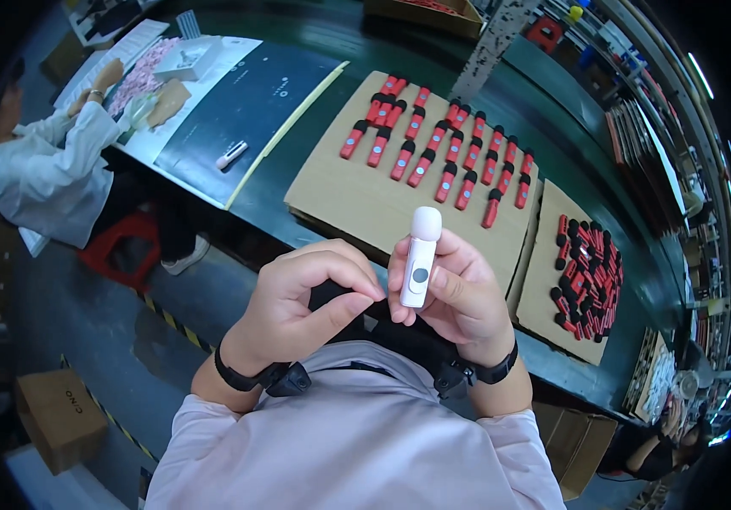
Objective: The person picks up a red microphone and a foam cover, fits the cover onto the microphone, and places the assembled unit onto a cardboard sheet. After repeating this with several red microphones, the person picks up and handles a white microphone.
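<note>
My right hand (459, 293) holds a small white clip-on microphone (421, 259) upright between thumb and fingers. Its tip is a rounded white foam cover, and a dark round spot marks its front. Just left of it, my left hand (314, 293) is closed in a pinch, thumb against forefinger; whether anything tiny is between them is hidden. Beyond my hands, rows of red microphones with black foam tips (421, 168) lie on a cardboard sheet (323, 191).
To the right, a heap of red microphones (586, 280) covers a second cardboard sheet (544, 246). Another white microphone (231, 155) lies on a dark mat (251, 102) at left. A co-worker (51, 170) sits beyond it. A metal post (493, 51) rises from the green table (544, 81).
</note>
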`<control>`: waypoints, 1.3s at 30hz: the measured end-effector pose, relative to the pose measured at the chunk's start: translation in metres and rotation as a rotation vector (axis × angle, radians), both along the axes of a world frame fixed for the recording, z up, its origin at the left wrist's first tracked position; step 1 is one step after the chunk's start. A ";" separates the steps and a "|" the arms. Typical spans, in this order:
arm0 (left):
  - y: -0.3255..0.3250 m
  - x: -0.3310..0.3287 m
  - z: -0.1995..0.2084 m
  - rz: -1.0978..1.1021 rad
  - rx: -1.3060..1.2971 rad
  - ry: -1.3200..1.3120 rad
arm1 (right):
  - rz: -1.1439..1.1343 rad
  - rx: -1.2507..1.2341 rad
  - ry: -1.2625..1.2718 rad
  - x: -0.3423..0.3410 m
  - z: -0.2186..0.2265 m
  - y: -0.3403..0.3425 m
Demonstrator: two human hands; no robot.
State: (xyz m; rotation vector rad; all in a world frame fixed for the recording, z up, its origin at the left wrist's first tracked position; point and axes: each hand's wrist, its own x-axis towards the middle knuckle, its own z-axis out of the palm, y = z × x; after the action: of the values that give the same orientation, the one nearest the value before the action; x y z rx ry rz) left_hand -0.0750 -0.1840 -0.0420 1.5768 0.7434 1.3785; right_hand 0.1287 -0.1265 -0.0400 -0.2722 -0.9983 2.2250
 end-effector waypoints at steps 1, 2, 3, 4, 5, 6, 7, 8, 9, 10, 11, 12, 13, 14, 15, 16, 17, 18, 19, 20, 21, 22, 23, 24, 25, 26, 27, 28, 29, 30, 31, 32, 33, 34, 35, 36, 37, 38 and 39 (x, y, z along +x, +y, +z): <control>-0.001 -0.002 -0.001 0.017 -0.004 0.001 | 0.017 -0.004 0.001 -0.003 -0.001 0.000; -0.001 -0.003 -0.004 0.061 0.010 0.009 | -0.006 -0.011 -0.015 -0.005 -0.003 0.000; 0.000 -0.004 -0.008 0.108 0.022 0.019 | -0.027 -0.018 -0.031 -0.005 -0.004 0.000; 0.000 -0.010 -0.012 0.155 0.034 0.031 | -0.047 -0.027 -0.045 -0.007 -0.006 -0.001; 0.002 -0.019 -0.017 0.188 0.032 0.038 | -0.014 -0.028 -0.039 -0.009 -0.009 -0.001; 0.005 -0.029 -0.025 0.286 0.017 0.111 | -0.062 -0.031 -0.053 -0.009 -0.012 -0.001; 0.011 -0.040 -0.034 0.386 0.001 0.183 | -0.107 -0.033 -0.068 -0.011 -0.015 0.000; 0.015 -0.051 -0.042 0.485 -0.020 0.253 | -0.070 -0.036 -0.065 -0.012 -0.016 -0.001; 0.021 -0.062 -0.052 0.512 -0.025 0.255 | -0.094 -0.037 -0.079 -0.011 -0.017 0.000; 0.028 -0.077 -0.062 0.698 -0.067 0.330 | -0.121 -0.037 -0.093 -0.010 -0.018 0.000; 0.035 -0.092 -0.072 0.879 -0.111 0.408 | -0.153 -0.039 -0.106 -0.009 -0.020 0.000; 0.043 -0.108 -0.081 0.895 -0.117 0.412 | -0.136 -0.043 -0.104 -0.009 -0.020 0.001; 0.052 -0.124 -0.089 1.024 -0.053 0.544 | -0.143 -0.046 -0.113 -0.009 -0.021 0.001; 0.061 -0.136 -0.097 1.143 0.013 0.675 | -0.157 -0.050 -0.124 -0.009 -0.021 0.002; 0.069 -0.143 -0.103 1.149 0.007 0.677 | -0.170 -0.053 -0.135 -0.009 -0.022 0.002; 0.076 -0.149 -0.109 1.193 0.053 0.755 | -0.163 -0.055 -0.136 -0.008 -0.023 0.003; 0.083 -0.152 -0.112 1.228 0.100 0.832 | -0.178 -0.048 -0.148 -0.007 -0.025 0.003; 0.088 -0.155 -0.116 1.261 0.148 0.909 | -0.192 -0.041 -0.160 -0.006 -0.026 0.003; 0.092 -0.158 -0.120 1.260 0.143 0.909 | -0.206 -0.033 -0.172 -0.006 -0.027 0.003; 0.095 -0.160 -0.124 1.253 0.158 0.961 | -0.205 -0.036 -0.175 -0.006 -0.028 0.004; 0.097 -0.163 -0.128 1.247 0.173 1.012 | -0.212 -0.027 -0.179 -0.006 -0.029 0.005; 0.099 -0.162 -0.127 1.235 0.190 1.063 | -0.223 -0.019 -0.184 -0.005 -0.030 0.006; 0.100 -0.160 -0.126 1.231 0.187 1.061 | -0.234 -0.011 -0.189 -0.005 -0.031 0.006; 0.100 -0.160 -0.124 1.178 0.128 0.945 | -0.235 -0.013 -0.193 -0.006 -0.031 0.007; 0.099 -0.160 -0.123 1.123 0.071 0.828 | -0.255 -0.005 -0.208 -0.008 -0.029 0.007; 0.098 -0.159 -0.120 1.067 0.014 0.712 | -0.275 0.003 -0.224 -0.010 -0.027 0.007; 0.093 -0.150 -0.107 1.062 0.012 0.710 | -0.298 0.011 -0.239 -0.012 -0.026 0.007; 0.085 -0.135 -0.086 0.999 0.019 0.586 | -0.307 0.006 -0.244 -0.012 -0.026 0.007; 0.074 -0.121 -0.068 0.937 0.022 0.461 | -0.306 0.024 -0.269 -0.012 -0.026 0.006; 0.065 -0.111 -0.058 0.928 0.015 0.455 | -0.305 0.042 -0.294 -0.011 -0.025 0.005; 0.056 -0.103 -0.049 0.771 -0.003 0.294 | -0.301 0.061 -0.317 -0.011 -0.025 0.004; 0.050 -0.095 -0.041 0.606 -0.022 0.131 | -0.311 0.057 -0.326 -0.010 -0.025 0.004; 0.044 -0.085 -0.033 0.593 -0.028 0.124 | -0.285 0.067 -0.286 -0.009 -0.028 0.004; 0.038 -0.074 -0.026 0.447 -0.117 0.005 | -0.255 0.079 -0.244 -0.008 -0.031 0.005; 0.035 -0.063 -0.021 0.297 -0.206 -0.117 | -0.226 0.090 -0.206 -0.007 -0.032 0.005; 0.033 -0.053 -0.019 0.144 -0.294 -0.237 | -0.236 0.085 -0.218 -0.006 -0.032 0.004; 0.033 -0.046 -0.019 0.132 -0.299 -0.243 | -0.211 0.081 -0.210 -0.009 -0.032 0.003; 0.034 -0.040 -0.020 0.069 -0.325 -0.258 | -0.186 0.077 -0.202 -0.012 -0.033 0.001; 0.035 -0.033 -0.021 0.003 -0.351 -0.272 | -0.164 0.073 -0.194 -0.014 -0.032 0.000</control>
State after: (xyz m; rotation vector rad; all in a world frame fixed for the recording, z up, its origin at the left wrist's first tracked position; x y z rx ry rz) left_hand -0.1083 -0.1487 -0.0630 1.0921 0.7709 1.3460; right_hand 0.1151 -0.1267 -0.0724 -0.5257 -1.1146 2.0384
